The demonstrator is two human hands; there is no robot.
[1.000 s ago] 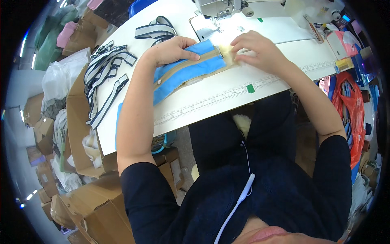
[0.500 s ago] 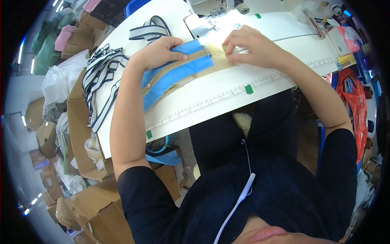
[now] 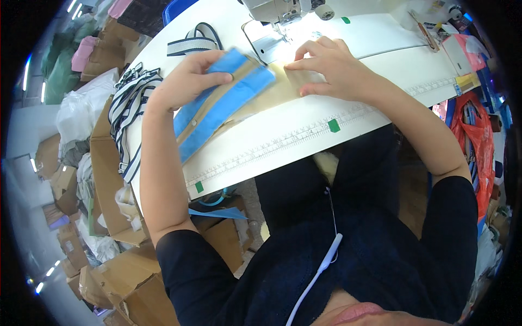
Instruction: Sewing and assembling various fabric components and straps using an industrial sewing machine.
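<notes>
My left hand (image 3: 190, 79) is closed on a blue fabric strip (image 3: 231, 100), with the thumb on top and the fingers beneath. A tan zipper (image 3: 213, 96) runs along the middle of the strip, with a small pull near its lower left end. Beneath and beside the strip lies a thin beige sheet (image 3: 265, 101) on the white table. My right hand (image 3: 334, 70) hovers at the sheet's right end, thumb and forefinger apart. Its fingertips are close to or touching the sheet. The sewing machine (image 3: 285, 19) stands just beyond, its needle area brightly lit.
Striped webbing straps (image 3: 130, 103) hang over the table's left edge, and another strap loop (image 3: 196, 41) lies behind my left hand. A ruler scale (image 3: 272, 141) runs along the front edge. Tweezers (image 3: 424, 31) lie far right. Cardboard boxes (image 3: 130, 274) crowd the left floor.
My left hand has drawn the blue strip left, away from the sewing machine. My right hand's thumb and forefinger have spread apart, and the hand has shifted slightly.
</notes>
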